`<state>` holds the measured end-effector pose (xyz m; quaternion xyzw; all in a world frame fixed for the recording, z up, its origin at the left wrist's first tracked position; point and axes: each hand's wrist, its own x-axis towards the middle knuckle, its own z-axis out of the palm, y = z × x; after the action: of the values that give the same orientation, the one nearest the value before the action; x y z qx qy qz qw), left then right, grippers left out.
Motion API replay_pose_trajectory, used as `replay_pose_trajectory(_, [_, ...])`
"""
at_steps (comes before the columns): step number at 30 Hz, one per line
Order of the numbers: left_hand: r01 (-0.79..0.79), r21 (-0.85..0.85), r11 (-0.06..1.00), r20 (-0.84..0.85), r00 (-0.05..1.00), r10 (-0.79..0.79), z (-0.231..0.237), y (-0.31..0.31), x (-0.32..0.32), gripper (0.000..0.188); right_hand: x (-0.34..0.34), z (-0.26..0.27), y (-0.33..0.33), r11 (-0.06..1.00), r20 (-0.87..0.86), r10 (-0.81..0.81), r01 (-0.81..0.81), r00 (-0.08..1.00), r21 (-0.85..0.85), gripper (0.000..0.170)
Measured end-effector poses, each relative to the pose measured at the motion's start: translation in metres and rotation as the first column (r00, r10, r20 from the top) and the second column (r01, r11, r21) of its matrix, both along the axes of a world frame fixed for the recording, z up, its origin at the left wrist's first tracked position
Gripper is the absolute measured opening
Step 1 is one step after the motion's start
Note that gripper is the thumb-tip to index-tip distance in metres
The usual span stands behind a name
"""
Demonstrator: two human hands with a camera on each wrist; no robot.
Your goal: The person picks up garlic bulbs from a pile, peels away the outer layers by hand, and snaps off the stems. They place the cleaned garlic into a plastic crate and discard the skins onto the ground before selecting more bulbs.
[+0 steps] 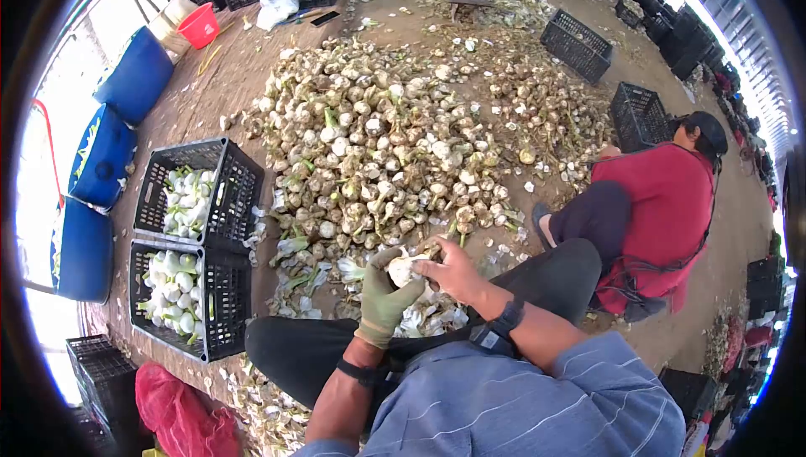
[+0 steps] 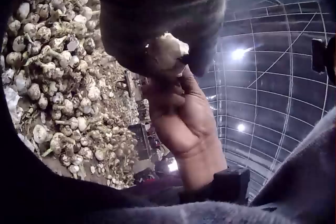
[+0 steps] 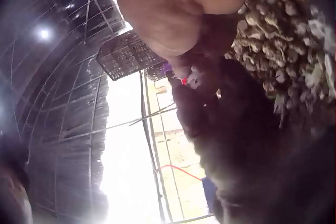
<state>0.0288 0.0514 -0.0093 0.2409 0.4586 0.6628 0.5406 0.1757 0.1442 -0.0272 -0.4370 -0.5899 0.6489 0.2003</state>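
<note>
A partly peeled white garlic bulb [image 1: 403, 270] is held up in front of the lap, over the near edge of a big heap of unpeeled garlic [image 1: 369, 146]. My left hand [image 1: 386, 299], in a pale green glove, grips the bulb from the left. From the other side my bare right hand [image 1: 457, 276] pinches at the bulb's outer skin with thumb and fingers. In the left wrist view the bulb [image 2: 170, 53] shows white between the dark glove and the right thumb [image 2: 190, 85]. The right wrist view mostly hides it behind the fingers.
Two black crates [image 1: 220, 249] of cleaned garlic stand at the left, with blue barrels [image 1: 87, 251] beyond. Loose skins [image 1: 432, 318] lie between the legs. Another person in red [image 1: 663, 213] sits at the right near a black crate [image 1: 635, 117]. A red net bag [image 1: 185, 415] lies lower left.
</note>
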Motion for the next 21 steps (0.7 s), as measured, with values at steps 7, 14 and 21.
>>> replay_pose_trajectory(7, [0.034, -0.148, 0.988, 0.385, 0.922, 0.026, -0.012, -0.008, -0.016, 0.041, 0.001, 0.049, 0.002, 0.925, 0.003, 0.318, -0.311, 0.948, 0.216, 0.03])
replay_pose_trajectory(14, [0.085, 0.0, 0.996, 0.453, 0.888, -0.076, -0.017, -0.006, -0.022, 0.059, 0.0, 0.024, 0.001, 0.936, -0.027, 0.235, -0.218, 0.972, 0.277, 0.022])
replay_pose_trajectory(21, [0.211, -0.002, 0.977, 0.386, 0.902, -0.194, -0.011, -0.005, -0.034, 0.052, -0.004, 0.038, 0.004, 0.915, 0.027, 0.179, -0.177, 0.983, 0.362, 0.023])
